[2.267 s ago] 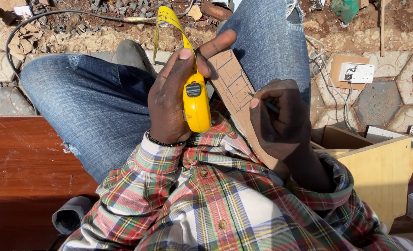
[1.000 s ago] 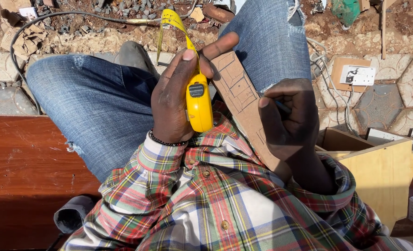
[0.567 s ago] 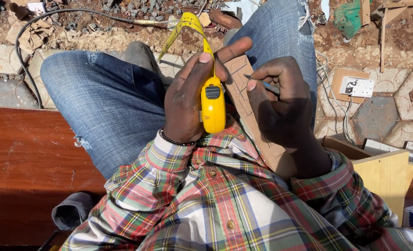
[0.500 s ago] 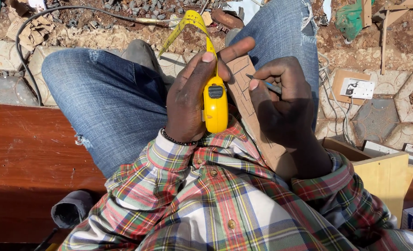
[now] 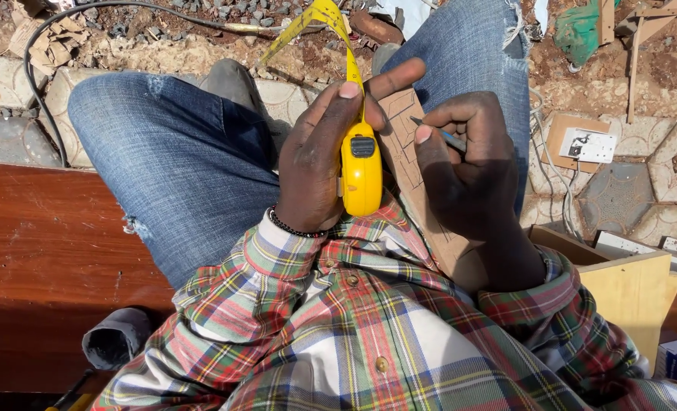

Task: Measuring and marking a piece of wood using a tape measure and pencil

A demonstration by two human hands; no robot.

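Gripping one yellow tape measure (image 5: 360, 173), the left hand (image 5: 319, 164) had its fingers wrapped round the case, thumb pinning a single cardboard strip (image 5: 410, 171) marked with drawn lines against the lap. The tape's blade (image 5: 319, 23) arched up and away. The right hand (image 5: 468, 171) pinched one pencil (image 5: 439, 134) between thumb and fingers, tip on the cardboard. Two denim-clad knees framed the work. One open plywood box (image 5: 620, 285) stood at the right; its contents could not be made out. One white socket plate (image 5: 588, 144) lay on the paving.
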